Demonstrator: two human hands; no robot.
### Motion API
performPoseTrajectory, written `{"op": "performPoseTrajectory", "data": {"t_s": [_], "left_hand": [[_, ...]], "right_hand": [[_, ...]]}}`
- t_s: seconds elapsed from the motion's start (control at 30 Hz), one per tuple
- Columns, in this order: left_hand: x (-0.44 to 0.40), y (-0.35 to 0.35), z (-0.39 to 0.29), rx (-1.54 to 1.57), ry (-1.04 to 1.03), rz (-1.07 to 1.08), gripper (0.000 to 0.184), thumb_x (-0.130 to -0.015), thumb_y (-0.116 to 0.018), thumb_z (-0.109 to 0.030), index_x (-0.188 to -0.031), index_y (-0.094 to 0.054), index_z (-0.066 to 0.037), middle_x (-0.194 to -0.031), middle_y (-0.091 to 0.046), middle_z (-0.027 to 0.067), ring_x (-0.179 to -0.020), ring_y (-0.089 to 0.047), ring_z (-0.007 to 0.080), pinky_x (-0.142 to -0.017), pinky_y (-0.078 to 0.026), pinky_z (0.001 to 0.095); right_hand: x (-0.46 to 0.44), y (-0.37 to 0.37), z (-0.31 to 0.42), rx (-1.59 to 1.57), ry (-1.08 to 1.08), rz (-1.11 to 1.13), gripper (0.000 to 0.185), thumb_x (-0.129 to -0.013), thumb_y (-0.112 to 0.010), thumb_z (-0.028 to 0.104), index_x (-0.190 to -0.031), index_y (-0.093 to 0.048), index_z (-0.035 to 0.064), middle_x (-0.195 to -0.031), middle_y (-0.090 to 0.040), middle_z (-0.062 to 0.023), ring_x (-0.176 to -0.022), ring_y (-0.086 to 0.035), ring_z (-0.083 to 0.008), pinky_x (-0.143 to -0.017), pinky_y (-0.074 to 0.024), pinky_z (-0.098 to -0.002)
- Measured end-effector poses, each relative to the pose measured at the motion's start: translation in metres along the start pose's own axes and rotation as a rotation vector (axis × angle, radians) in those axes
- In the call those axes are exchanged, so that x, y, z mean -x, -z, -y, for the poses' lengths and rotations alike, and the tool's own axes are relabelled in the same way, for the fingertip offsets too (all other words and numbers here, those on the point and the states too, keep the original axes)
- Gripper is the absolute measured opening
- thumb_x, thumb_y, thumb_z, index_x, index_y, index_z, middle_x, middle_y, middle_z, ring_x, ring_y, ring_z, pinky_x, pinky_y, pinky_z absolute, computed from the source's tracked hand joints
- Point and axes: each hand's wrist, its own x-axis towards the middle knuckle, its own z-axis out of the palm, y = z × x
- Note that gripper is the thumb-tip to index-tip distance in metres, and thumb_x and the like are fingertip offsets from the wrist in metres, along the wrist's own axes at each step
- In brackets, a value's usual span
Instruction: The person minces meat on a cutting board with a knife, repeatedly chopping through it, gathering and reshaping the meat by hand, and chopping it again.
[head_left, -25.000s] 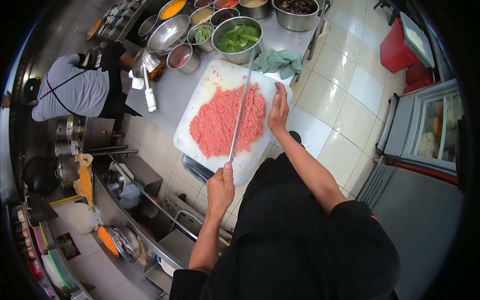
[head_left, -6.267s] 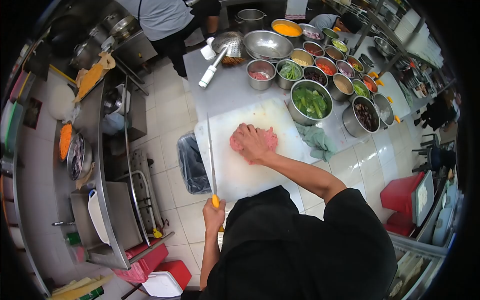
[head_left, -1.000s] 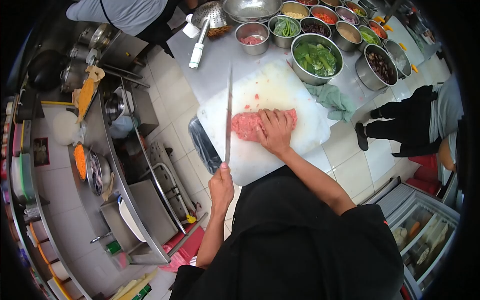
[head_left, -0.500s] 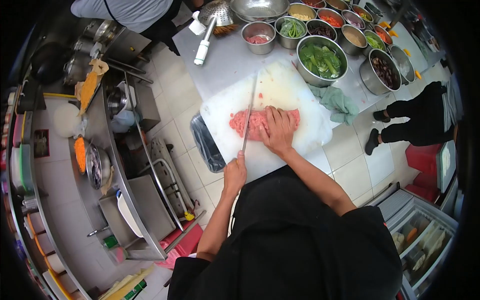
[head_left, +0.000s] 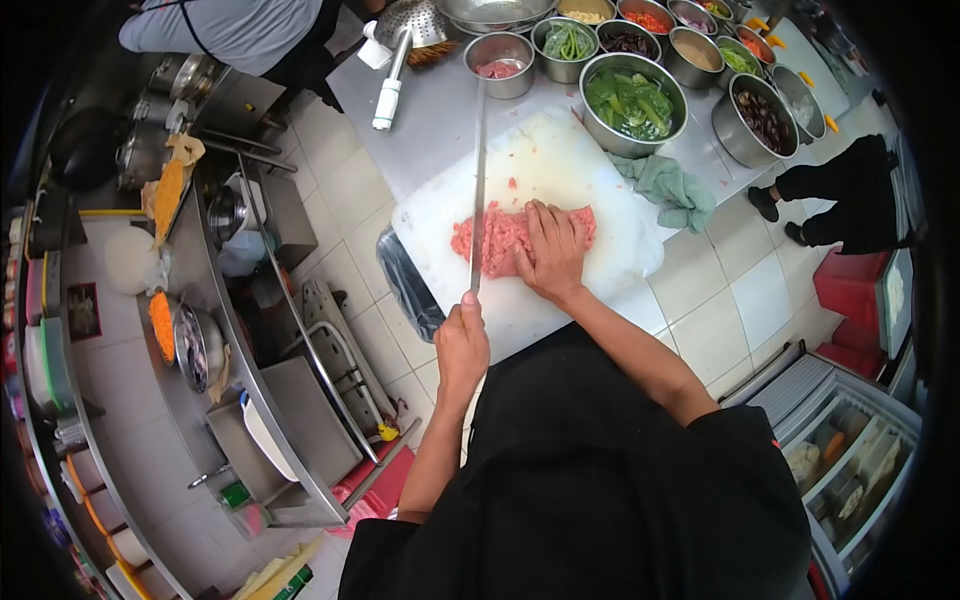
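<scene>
My left hand [head_left: 462, 350] is closed round the handle of a long knife [head_left: 479, 170], whose blade points away from me and passes over the left part of a slab of pink chopped meat [head_left: 502, 240]. My right hand [head_left: 556, 255] lies on the right part of the meat, fingers over its top and thumb toward the blade, holding it. Under the meat is a white cutting board [head_left: 600, 265], with small meat bits scattered beyond the slab. A green cloth [head_left: 672, 190] rests by the board's right corner.
Steel bowls stand along the table's far side, including one of green leaves [head_left: 630, 105] and one of dark pieces [head_left: 762, 120]. A white-handled tool [head_left: 388, 105] lies at the far left. A bin with a black liner [head_left: 408, 285] is beside the board. Two other people are nearby.
The knife has shifted left along the meat, and its tip now reaches farther up the view. My right hand stays on the meat. The whole view has shifted slightly.
</scene>
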Motion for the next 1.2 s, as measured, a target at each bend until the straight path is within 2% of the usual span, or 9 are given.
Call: {"op": "performPoseTrajectory", "data": {"t_s": [0.23, 0.37, 0.5, 0.67, 0.77, 0.87, 1.0, 1.1, 1.2], "left_hand": [[-0.030, -0.015, 0.027, -0.262, 0.086, 0.126, 0.068, -0.106, -0.035, -0.048, -0.083, -0.065, 0.009, -0.078, -0.064, 0.0341, -0.080, -0.064, 0.0512, -0.074, -0.048, 0.0536], [-0.001, 0.000, -0.020, 0.172, -0.049, -0.027, 0.066, -0.105, -0.039, -0.053, -0.083, -0.064, 0.005, -0.061, -0.056, 0.0092, -0.057, -0.052, 0.0142, -0.054, -0.044, 0.0346], [-0.040, -0.053, 0.068, -0.441, -0.116, 0.010, 0.070, -0.105, -0.036, -0.053, -0.077, -0.062, 0.006, -0.063, -0.061, 0.0170, -0.059, -0.064, 0.0256, -0.057, -0.050, 0.0390], [-0.010, -0.004, -0.010, 0.113, -0.009, -0.022, 0.067, -0.104, -0.041, -0.054, -0.073, -0.062, 0.002, -0.056, -0.050, 0.0021, -0.047, -0.047, 0.0115, -0.045, -0.039, 0.0303], [-0.009, -0.032, 0.017, 0.346, -0.126, -0.057, 0.064, -0.104, -0.042, -0.051, -0.072, -0.061, 0.001, -0.056, -0.052, 0.0045, -0.049, -0.050, 0.0130, -0.046, -0.040, 0.0309], [-0.037, -0.044, 0.058, -0.253, 0.019, 0.094, 0.066, -0.105, -0.040, -0.051, -0.070, -0.060, 0.001, -0.057, -0.055, 0.0081, -0.053, -0.054, 0.0169, -0.051, -0.043, 0.0332], [-0.004, -0.002, -0.028, 0.012, 0.097, 0.116, 0.065, -0.105, -0.036, -0.049, -0.083, -0.065, 0.005, -0.077, -0.066, 0.0292, -0.075, -0.063, 0.0520, -0.071, -0.048, 0.0525], [-0.002, -0.035, 0.000, 0.171, -0.206, -0.067, 0.065, -0.105, -0.039, -0.051, -0.069, -0.056, 0.000, -0.059, -0.053, 0.0069, -0.054, -0.049, 0.0148, -0.053, -0.043, 0.0348], [-0.032, -0.051, 0.043, -0.276, 0.008, 0.143, 0.068, -0.105, -0.039, -0.052, -0.075, -0.061, 0.004, -0.059, -0.054, 0.0088, -0.055, -0.052, 0.0177, -0.054, -0.044, 0.0359]], "right_hand": [[-0.002, -0.001, -0.005, -0.012, 0.005, -0.004, 0.063, -0.087, -0.059, 0.034, -0.138, -0.050, -0.0021, -0.136, -0.055, -0.0170, -0.122, -0.051, -0.0339, -0.104, -0.0338, -0.0512], [0.002, 0.003, -0.001, -0.019, 0.000, 0.014, 0.062, -0.087, -0.060, 0.033, -0.137, -0.050, -0.0026, -0.137, -0.054, -0.0173, -0.123, -0.051, -0.0342, -0.105, -0.0339, -0.0513], [0.002, 0.004, 0.000, -0.155, -0.043, 0.014, 0.063, -0.086, -0.063, 0.034, -0.137, -0.050, -0.0014, -0.140, -0.052, -0.0176, -0.127, -0.048, -0.0365, -0.108, -0.0322, -0.0530], [-0.014, 0.042, -0.005, -0.039, -0.134, 0.009, 0.052, -0.089, -0.065, 0.038, -0.131, -0.060, 0.0086, -0.143, -0.049, -0.0181, -0.131, -0.044, -0.0410, -0.109, -0.0314, -0.0555], [-0.006, 0.027, -0.026, -0.051, -0.158, 0.037, 0.045, -0.088, -0.066, 0.036, -0.124, -0.065, 0.0093, -0.140, -0.052, -0.0171, -0.130, -0.044, -0.0419, -0.108, -0.0334, -0.0548], [0.006, 0.011, -0.032, -0.185, -0.135, -0.013, 0.038, -0.086, -0.070, 0.029, -0.118, -0.067, 0.0087, -0.122, -0.058, -0.0151, -0.121, -0.047, -0.0411, -0.105, -0.0380, -0.0502], [0.001, 0.014, -0.033, -0.193, -0.127, -0.038, 0.036, -0.084, -0.071, 0.026, -0.114, -0.067, 0.0074, -0.113, -0.058, -0.0145, -0.113, -0.049, -0.0398, -0.102, -0.0396, -0.0493], [-0.001, 0.014, -0.033, -0.222, -0.126, -0.054, 0.034, -0.083, -0.071, 0.023, -0.112, -0.066, 0.0065, -0.112, -0.057, -0.0150, -0.111, -0.049, -0.0396, -0.100, -0.0399, -0.0492], [0.001, 0.014, -0.034, -0.265, -0.142, -0.016, 0.034, -0.084, -0.070, 0.022, -0.113, -0.066, 0.0059, -0.111, -0.057, -0.0157, -0.111, -0.049, -0.0398, -0.100, -0.0395, -0.0486]]}}
